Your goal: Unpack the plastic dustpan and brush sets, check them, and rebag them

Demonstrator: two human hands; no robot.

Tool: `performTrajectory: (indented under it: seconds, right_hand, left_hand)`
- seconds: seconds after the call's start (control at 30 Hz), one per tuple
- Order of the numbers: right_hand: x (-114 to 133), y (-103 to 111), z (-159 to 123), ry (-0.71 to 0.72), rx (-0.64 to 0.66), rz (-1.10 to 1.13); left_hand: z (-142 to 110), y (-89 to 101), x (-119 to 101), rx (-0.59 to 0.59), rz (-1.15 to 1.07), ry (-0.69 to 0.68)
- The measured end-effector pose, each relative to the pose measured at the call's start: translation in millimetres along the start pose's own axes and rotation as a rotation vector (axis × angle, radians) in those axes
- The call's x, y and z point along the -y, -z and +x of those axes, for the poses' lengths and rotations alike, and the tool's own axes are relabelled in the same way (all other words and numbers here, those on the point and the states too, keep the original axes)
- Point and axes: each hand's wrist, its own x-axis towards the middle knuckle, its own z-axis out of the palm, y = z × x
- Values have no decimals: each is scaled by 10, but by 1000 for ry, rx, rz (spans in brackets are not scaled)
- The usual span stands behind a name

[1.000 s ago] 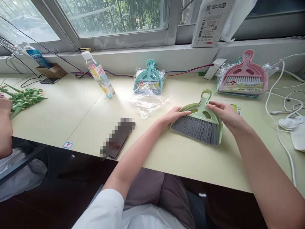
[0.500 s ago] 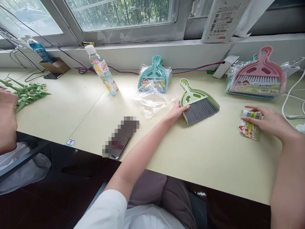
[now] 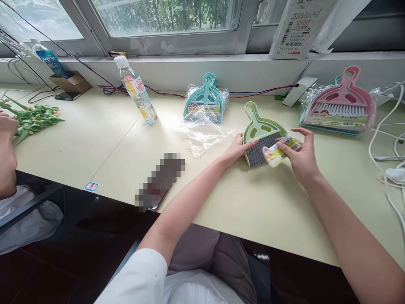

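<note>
A light green mini dustpan with a grey-bristled brush nested in it [image 3: 259,128] lies on the pale table [image 3: 95,139]. My left hand [image 3: 236,151] rests against its left edge, thumb on the rim and fingers curled under. My right hand [image 3: 300,156] holds a printed paper label [image 3: 278,153] over the brush's bristles, pinched between thumb and fingers. An empty clear plastic bag [image 3: 202,133] lies just left of the dustpan.
A bagged teal dustpan set [image 3: 205,99] and a stack of bagged sets with a pink one on top [image 3: 340,103] sit by the window sill. A water bottle [image 3: 136,90], a phone [image 3: 158,181], white cables [image 3: 389,147] and green plastic parts [image 3: 34,122] lie around. Another person's hand [image 3: 6,152] is at far left.
My right hand let go of the dustpan, reached right, picked up the paper label and brought it back over the bristles. The dustpan turned and slid left under my left hand.
</note>
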Motion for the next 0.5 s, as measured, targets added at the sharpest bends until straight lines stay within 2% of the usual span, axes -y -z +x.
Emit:
performTrajectory:
  seconds: [0.1,0.23,0.5]
  right_hand:
    - [26,-159,-78,88,-124,-1]
    - [-17,-125,-86,119,-265,-157]
    - [64,-144,-109,163,-223,-279]
  left_hand:
    - [-17,-45,-15,14,26,11]
    - [-19,-58,-10,24,77,4]
    - [-36,-72,-34,29,64,36]
